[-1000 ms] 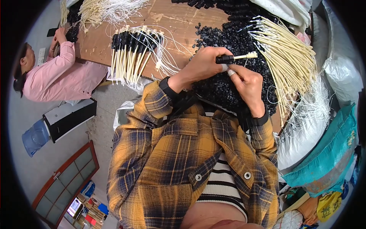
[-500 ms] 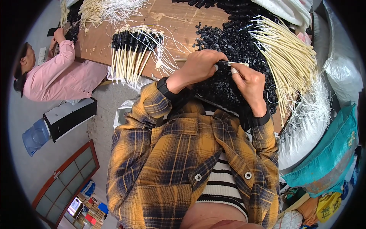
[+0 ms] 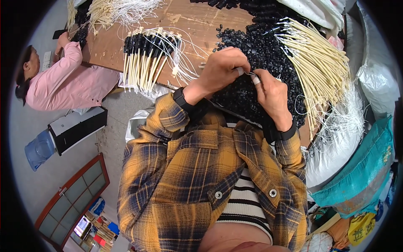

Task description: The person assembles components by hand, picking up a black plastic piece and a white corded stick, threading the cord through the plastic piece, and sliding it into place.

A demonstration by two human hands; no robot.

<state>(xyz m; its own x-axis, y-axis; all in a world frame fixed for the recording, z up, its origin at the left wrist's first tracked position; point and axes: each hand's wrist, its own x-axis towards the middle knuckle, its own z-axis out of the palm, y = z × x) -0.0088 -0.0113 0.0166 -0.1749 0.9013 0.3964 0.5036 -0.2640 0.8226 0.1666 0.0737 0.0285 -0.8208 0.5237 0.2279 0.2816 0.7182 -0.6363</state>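
Observation:
Over a heap of small black plastic pieces, my two hands meet almost fingertip to fingertip. My left hand is closed, and the end of a cream stick pokes out on its left side. A thin, pale and dark strand bridges the small gap between the hands. My right hand pinches at that strand with thumb and forefinger; what exactly lies in the pinch is hidden. White wrapping covers part of both thumbs.
Right of the heap lies a fan of cream sticks with white threads. Finished-looking sticks with black sleeves lie to the left on the wooden table. A person in pink works at the far left. Sacks stand at right.
My right hand has shifted slightly left and its fingers have closed in. The stick left of my left hand shows less, and the black piece between my hands is mostly hidden.

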